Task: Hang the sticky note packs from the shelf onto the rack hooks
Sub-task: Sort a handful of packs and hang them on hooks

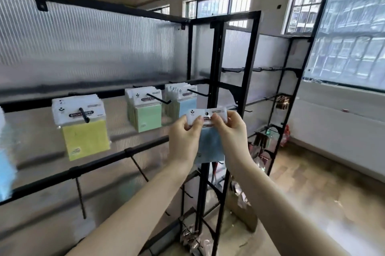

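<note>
Blue sticky note pack (209,145) is up in the air in front of the rack, held by its white header card with both hands. The left hand (183,138) pinches the left end of the card, thumb on the front, and the right hand (233,130) pinches the right end the same way, so the blue pad hangs down between the two wrists. It sits just below and a little to the right of the hook (198,92) that already carries a bunch of blue packs (185,97), not touching it as far as I can see. Left of those there's a green stack (145,110) on its own hook, and further left a yellow stack (82,126) on another. The black rail (100,165) lower down has a couple of bare pegs sticking out. Something blue and blurry at the far left edge (6,157), can't tell what exactly. To the right stands a narrow black frame rack (235,68), and behind it big windows (350,32).
</note>
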Available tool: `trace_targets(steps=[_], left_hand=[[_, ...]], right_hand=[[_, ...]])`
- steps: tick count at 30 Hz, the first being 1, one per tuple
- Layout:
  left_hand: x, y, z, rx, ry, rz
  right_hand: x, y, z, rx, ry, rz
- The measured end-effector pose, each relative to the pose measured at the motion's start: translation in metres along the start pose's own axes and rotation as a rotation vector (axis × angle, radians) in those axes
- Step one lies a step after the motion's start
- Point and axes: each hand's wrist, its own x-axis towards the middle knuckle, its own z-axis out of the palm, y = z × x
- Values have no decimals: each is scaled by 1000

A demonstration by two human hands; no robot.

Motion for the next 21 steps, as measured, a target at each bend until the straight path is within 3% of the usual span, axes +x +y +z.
trace_targets(steps=[14,21], left_hand=[[96,-27,47,125,69,97],[119,-53,49,103,40,170]], right_hand=[[106,38,6,-33,34,-38],[134,52,10,-11,-65,-50]])
